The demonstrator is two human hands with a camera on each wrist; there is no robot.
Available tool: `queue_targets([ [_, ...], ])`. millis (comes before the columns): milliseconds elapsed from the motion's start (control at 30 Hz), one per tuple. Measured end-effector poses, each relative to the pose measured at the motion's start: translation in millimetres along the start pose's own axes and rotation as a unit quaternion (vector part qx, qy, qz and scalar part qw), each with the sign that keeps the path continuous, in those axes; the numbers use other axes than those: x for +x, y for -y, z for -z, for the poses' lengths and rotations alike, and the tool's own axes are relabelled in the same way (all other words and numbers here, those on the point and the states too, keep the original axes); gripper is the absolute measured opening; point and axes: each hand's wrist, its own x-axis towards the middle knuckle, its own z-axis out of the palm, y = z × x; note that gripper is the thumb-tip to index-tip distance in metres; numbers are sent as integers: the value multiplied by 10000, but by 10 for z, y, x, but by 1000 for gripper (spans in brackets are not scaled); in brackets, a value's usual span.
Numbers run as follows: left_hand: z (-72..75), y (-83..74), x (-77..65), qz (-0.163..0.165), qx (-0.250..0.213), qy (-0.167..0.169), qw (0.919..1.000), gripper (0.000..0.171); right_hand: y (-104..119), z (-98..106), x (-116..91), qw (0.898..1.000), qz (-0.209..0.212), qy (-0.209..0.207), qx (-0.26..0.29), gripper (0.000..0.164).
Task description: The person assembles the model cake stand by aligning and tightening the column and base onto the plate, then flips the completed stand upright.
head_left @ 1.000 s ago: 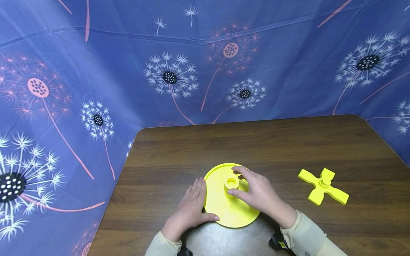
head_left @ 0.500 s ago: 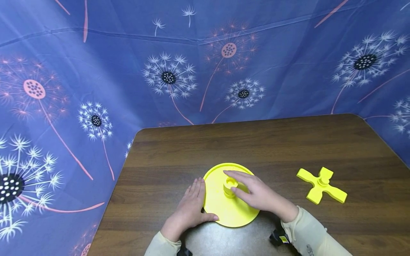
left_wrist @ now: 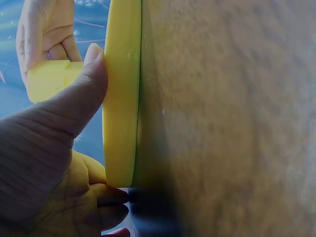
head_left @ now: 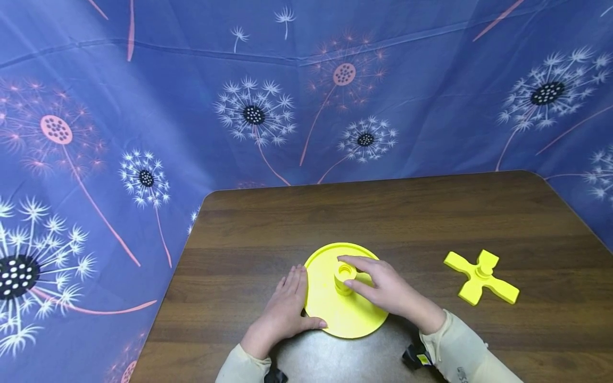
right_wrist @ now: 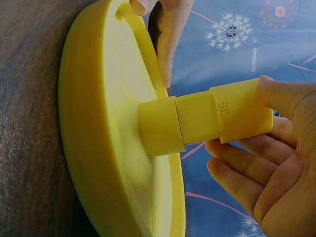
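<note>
A round yellow base (head_left: 325, 314) with a raised rim lies on the table, and a stepped yellow post rises from its middle. My right hand (head_left: 388, 287) pinches the post's top collar (right_wrist: 242, 111), marked "35", between thumb (right_wrist: 276, 96) and fingers. In the right wrist view the narrower section under the collar and the wider foot (right_wrist: 160, 128) show. My left hand (head_left: 284, 306) rests along the base's left rim with straight fingers, its thumb (left_wrist: 91, 74) pressing the near rim. Off to the right lies a yellow four-armed cross (head_left: 483, 274) with a round stub in its centre.
The brown wood-grain table (head_left: 268, 223) has rounded far corners. Behind and to the left hangs a blue cloth (head_left: 191, 96) with dandelion prints. A grey patch (head_left: 345, 361) shows at the near side between my forearms, beside a black wrist strap (head_left: 414, 356).
At the post, my right index finger has swung left and the thumb right, a counterclockwise turn seen from above. My left hand, the base and the cross keep their places.
</note>
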Motion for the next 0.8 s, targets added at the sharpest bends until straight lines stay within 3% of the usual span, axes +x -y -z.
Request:
queue_targets([
  [300, -6, 14, 7, 19, 67, -21, 10000, 120, 0, -114, 21, 9960, -91, -777, -437, 46],
  [533, -8, 6, 17, -35, 100, -78, 9999, 120, -4, -176, 21, 9866, -55, -1362, -902, 46],
  [800, -13, 5, 10, 21, 106, -47, 9999, 120, 8, -203, 15, 9808, -140, -1489, -1249, 52],
])
